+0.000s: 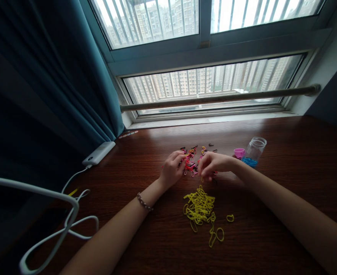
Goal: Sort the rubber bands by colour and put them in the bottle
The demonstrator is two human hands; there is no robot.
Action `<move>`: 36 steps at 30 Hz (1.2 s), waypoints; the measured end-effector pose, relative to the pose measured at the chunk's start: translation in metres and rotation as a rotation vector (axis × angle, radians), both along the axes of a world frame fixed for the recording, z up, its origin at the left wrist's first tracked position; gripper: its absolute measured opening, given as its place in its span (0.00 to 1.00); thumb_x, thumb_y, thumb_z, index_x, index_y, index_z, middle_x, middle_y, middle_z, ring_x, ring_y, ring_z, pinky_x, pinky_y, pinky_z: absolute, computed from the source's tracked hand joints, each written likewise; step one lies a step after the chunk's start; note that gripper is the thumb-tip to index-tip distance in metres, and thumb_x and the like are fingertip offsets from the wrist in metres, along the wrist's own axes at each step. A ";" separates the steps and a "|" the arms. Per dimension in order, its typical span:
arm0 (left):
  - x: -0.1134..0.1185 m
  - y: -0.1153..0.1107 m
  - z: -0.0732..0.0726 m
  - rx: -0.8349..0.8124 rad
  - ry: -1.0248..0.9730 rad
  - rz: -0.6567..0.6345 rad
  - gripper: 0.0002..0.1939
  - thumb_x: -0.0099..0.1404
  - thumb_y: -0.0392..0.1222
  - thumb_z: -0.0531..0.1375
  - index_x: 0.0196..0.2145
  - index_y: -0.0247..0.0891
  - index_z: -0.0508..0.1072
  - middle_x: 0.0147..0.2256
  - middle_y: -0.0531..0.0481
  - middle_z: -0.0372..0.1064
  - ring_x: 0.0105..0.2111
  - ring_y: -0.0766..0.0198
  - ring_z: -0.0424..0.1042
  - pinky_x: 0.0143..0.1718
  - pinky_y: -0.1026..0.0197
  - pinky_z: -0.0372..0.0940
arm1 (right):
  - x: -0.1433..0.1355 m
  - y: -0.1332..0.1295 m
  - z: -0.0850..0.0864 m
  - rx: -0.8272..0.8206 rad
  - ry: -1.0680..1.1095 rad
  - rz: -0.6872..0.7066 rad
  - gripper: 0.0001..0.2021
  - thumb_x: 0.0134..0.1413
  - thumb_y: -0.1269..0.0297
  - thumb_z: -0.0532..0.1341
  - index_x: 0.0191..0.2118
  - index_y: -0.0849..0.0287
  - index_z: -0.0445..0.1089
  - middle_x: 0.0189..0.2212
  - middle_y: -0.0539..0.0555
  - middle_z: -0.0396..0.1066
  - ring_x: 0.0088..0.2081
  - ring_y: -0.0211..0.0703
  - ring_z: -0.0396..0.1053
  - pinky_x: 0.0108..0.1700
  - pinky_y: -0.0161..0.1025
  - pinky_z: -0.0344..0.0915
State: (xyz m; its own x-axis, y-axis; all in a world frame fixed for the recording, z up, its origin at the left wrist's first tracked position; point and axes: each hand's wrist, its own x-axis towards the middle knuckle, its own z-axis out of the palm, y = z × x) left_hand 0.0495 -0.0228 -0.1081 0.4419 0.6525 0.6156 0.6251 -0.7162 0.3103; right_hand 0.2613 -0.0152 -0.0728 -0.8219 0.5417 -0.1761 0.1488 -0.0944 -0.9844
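Observation:
My left hand point(172, 168) rests at the left side of a mixed pile of small pink, red, orange and black rubber bands point(191, 165). Its fingers are curled together, and a bit of yellow shows at the fingertips; what they hold is too small to make out. On the pile's right side, my right hand point(212, 165) points downward with its fingers pinched. A small yellow rubber band point(202, 179) shows at those fingertips. Closer to me lies a heap of yellow rubber bands point(199, 206), with a single yellow band point(230, 218) apart to its right.
Right of my right hand, a tilted clear jar point(254, 151) has blue bands inside, beside a pink cup point(239, 153). A white power bank point(99, 153) with a white cable point(75, 172) lies left, near the blue curtain point(99, 95). The barred window stands behind the wooden table point(294, 160).

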 end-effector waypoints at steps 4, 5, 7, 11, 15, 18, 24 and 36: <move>-0.005 0.018 -0.010 -0.085 0.253 0.096 0.16 0.64 0.45 0.49 0.49 0.42 0.65 0.51 0.46 0.62 0.58 0.55 0.50 0.57 0.39 0.44 | -0.006 -0.009 0.004 -0.056 -0.087 0.174 0.22 0.31 0.59 0.68 0.38 0.63 0.73 0.24 0.54 0.74 0.20 0.38 0.70 0.19 0.30 0.63; -0.005 0.020 -0.012 -0.113 0.303 0.103 0.18 0.65 0.47 0.48 0.50 0.43 0.63 0.53 0.46 0.61 0.59 0.54 0.48 0.57 0.38 0.40 | -0.006 -0.006 0.001 0.002 -0.066 0.090 0.20 0.33 0.58 0.67 0.36 0.64 0.73 0.24 0.54 0.74 0.19 0.38 0.69 0.19 0.30 0.62; -0.004 0.020 -0.015 -0.146 0.356 0.103 0.19 0.66 0.48 0.46 0.52 0.44 0.61 0.54 0.46 0.60 0.60 0.55 0.46 0.57 0.37 0.37 | -0.005 0.004 -0.009 0.207 -0.027 -0.180 0.15 0.39 0.57 0.64 0.31 0.64 0.74 0.21 0.53 0.73 0.19 0.36 0.68 0.20 0.30 0.62; -0.003 0.018 -0.015 -0.155 0.367 0.097 0.20 0.66 0.48 0.44 0.53 0.43 0.61 0.54 0.46 0.60 0.60 0.56 0.47 0.57 0.36 0.34 | 0.007 0.031 -0.034 0.763 -0.151 -0.862 0.11 0.50 0.60 0.56 0.29 0.60 0.73 0.23 0.53 0.73 0.25 0.40 0.69 0.28 0.36 0.65; -0.004 0.017 -0.013 -0.151 0.361 0.095 0.19 0.66 0.47 0.45 0.51 0.42 0.63 0.52 0.44 0.62 0.58 0.56 0.50 0.57 0.36 0.34 | 0.017 0.047 -0.056 1.076 -0.303 -0.886 0.11 0.52 0.67 0.54 0.35 0.56 0.74 0.37 0.56 0.74 0.42 0.47 0.68 0.46 0.44 0.62; -0.004 0.016 -0.013 -0.157 0.354 0.086 0.17 0.66 0.46 0.46 0.49 0.41 0.65 0.51 0.44 0.62 0.58 0.55 0.50 0.56 0.36 0.35 | 0.017 0.050 -0.070 1.124 -0.377 -0.793 0.11 0.52 0.67 0.54 0.37 0.55 0.73 0.43 0.55 0.71 0.51 0.50 0.62 0.55 0.52 0.54; -0.003 0.015 -0.011 -0.111 0.272 0.088 0.16 0.65 0.44 0.48 0.48 0.39 0.65 0.49 0.43 0.62 0.55 0.54 0.54 0.56 0.37 0.40 | 0.016 0.048 -0.071 1.121 -0.352 -0.778 0.12 0.53 0.68 0.52 0.34 0.56 0.74 0.40 0.54 0.73 0.49 0.50 0.63 0.52 0.50 0.57; -0.012 0.017 -0.015 0.028 0.054 0.042 0.07 0.62 0.35 0.53 0.35 0.40 0.71 0.35 0.48 0.70 0.39 0.60 0.67 0.42 0.56 0.63 | 0.014 0.039 -0.054 0.828 -0.155 -1.001 0.05 0.41 0.63 0.62 0.27 0.59 0.68 0.24 0.51 0.72 0.28 0.41 0.70 0.31 0.37 0.66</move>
